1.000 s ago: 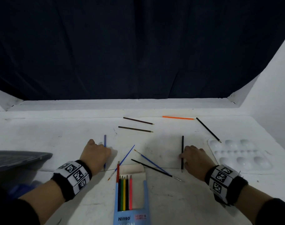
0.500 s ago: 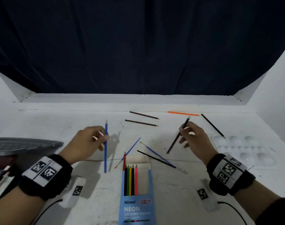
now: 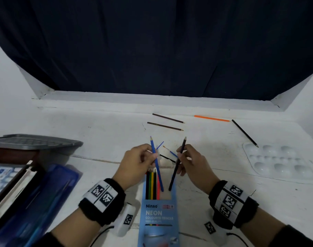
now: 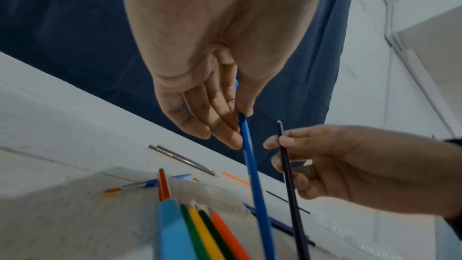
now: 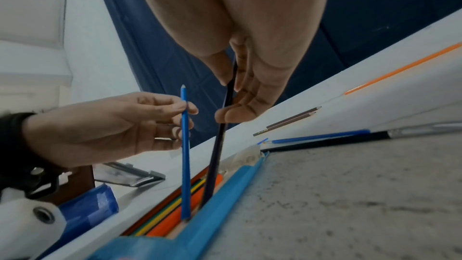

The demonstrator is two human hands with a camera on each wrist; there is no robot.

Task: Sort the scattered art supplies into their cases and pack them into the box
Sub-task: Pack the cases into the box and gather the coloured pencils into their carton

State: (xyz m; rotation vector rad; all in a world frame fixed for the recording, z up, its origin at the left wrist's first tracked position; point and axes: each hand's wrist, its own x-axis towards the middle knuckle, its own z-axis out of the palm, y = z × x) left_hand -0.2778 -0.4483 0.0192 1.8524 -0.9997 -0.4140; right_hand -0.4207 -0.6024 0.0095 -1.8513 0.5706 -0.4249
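Observation:
My left hand point(image 3: 153, 154) pinches a blue pencil point(image 3: 156, 163), tip up. My right hand point(image 3: 180, 152) pinches a dark pencil point(image 3: 178, 164) the same way. Both pencils slant down, and their lower ends meet the open top of the light blue pencil case point(image 3: 158, 216), which lies flat and holds several coloured pencils point(image 3: 152, 184). In the right wrist view the dark pencil point(image 5: 217, 149) and the blue pencil point(image 5: 185, 155) stand side by side in the case point(image 5: 225, 205) mouth. The left wrist view shows the blue pencil point(image 4: 255, 175) between thumb and fingers.
Two brown pencils point(image 3: 165, 126), an orange pencil point(image 3: 211, 118) and a black pencil point(image 3: 244, 133) lie further back. Thin brushes point(image 3: 171, 152) lie between my hands. A white palette point(image 3: 276, 161) sits at right. A grey lid point(image 3: 36, 141) and a blue case point(image 3: 45, 193) are at left.
Both hands lifted their pencils off the table, turned them tip up and brought them together over the case mouth. The view tilted down, showing the box area at left.

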